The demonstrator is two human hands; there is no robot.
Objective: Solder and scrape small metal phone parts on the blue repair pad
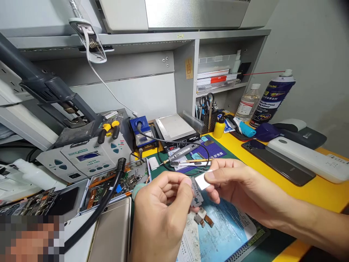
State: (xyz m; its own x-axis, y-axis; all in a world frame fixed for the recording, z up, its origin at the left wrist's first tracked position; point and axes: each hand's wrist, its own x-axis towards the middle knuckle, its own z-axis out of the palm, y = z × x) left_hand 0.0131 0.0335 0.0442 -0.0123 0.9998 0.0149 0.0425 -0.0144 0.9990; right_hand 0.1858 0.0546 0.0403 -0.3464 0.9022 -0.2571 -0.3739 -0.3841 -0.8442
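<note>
Between the thumb and fingers of my left hand (pixel 166 209) is a small grey metal blade (pixel 196 194) with dark lettering. My right hand (pixel 237 182) pinches a small white square piece (pixel 202 181), and its lower left edge meets or overlaps the blade's upper part. Both hands are closed and close together over the work mat. Just below them, small camera-like modules with brown flex connectors (pixel 208 220) lie on a worn blue and white pad (pixel 220 233).
A hot-air station (pixel 89 156) and a tray of circuit boards (pixel 131 178) stand at the left, with a black hose (pixel 109 198) crossing the tray. A dark phone (pixel 278 163), spray can (pixel 272 98) and yellow bottle (pixel 219 128) are at the right.
</note>
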